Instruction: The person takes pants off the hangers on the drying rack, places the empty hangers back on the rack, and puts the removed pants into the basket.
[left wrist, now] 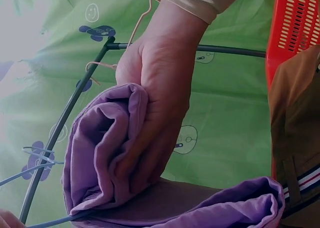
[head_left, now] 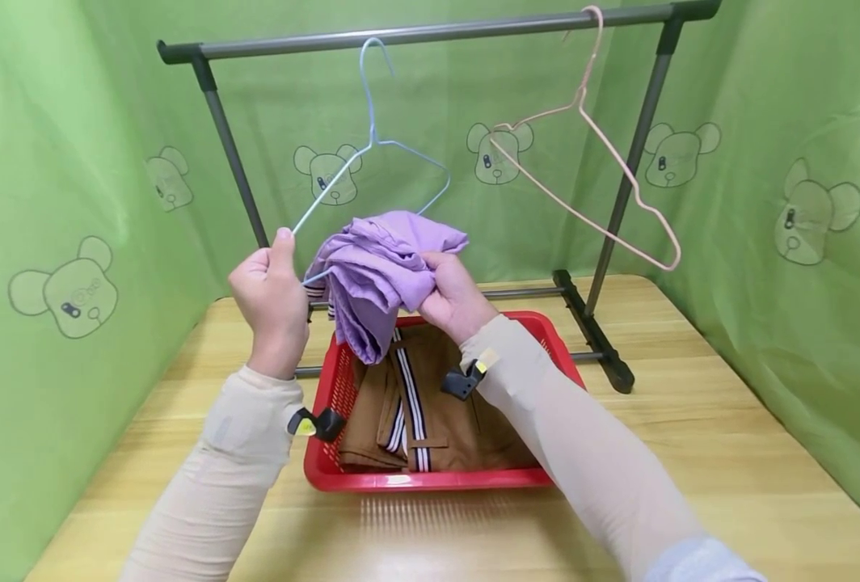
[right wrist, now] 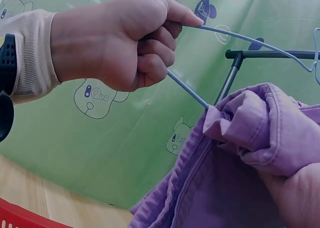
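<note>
My left hand (head_left: 270, 303) grips the left corner of a blue wire hanger (head_left: 372, 121), its fingers curled round the wire. The hanger's hook stands up just in front of the rack's bar. Bunched purple cloth (head_left: 382, 267), which looks like a folded garment, sits over the hanger's lower wire. At its right side my right hand (head_left: 459, 299) holds the cloth, thumb on top. In the right wrist view the lower wire runs from the left hand (right wrist: 120, 43) into the purple folds (right wrist: 255, 123). The wire inside the cloth is hidden.
A pink hanger (head_left: 583, 218) hangs at the right of the grey rack's bar (head_left: 459, 31). Below my hands a red basket (head_left: 430, 482) holds brown clothing (head_left: 448, 404) with striped trim. It stands on a wooden table (head_left: 692, 420), with green curtains (head_left: 59, 202) around.
</note>
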Motion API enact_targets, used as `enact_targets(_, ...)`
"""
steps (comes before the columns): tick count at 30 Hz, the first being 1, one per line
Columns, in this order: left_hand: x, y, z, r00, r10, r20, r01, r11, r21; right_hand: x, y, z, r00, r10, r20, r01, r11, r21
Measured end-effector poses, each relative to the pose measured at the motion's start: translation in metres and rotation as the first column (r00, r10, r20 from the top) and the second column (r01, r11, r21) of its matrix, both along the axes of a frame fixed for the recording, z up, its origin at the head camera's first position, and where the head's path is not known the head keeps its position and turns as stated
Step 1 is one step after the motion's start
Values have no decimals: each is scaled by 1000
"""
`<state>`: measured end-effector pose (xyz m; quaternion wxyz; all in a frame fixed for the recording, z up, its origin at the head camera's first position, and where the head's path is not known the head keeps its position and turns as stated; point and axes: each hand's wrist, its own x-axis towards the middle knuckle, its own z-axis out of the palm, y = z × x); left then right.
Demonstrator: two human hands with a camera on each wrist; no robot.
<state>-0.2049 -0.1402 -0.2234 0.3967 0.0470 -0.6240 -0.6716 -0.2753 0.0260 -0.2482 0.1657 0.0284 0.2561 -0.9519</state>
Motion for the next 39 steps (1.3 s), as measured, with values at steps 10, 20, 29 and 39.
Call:
enact_targets(10,0,0,-2,1000,7,2,-7,1000,-23,0,2,5,1000,-20,-9,20,1000,-24)
enact_targets(20,1,2,-3,1000,13,13,-12,998,-63,2,5,10,1000,-19,1,19,999,-33)
enact_targets(29,-1,1,-6,1000,11,27,-9,998,-68,4,5,13,1000,-7,-6,6,998,-67)
enact_targets(39,-1,0,-7,999,7,40,-4,997,-74,5,7,16,1000,-16,-26,14,997,-74)
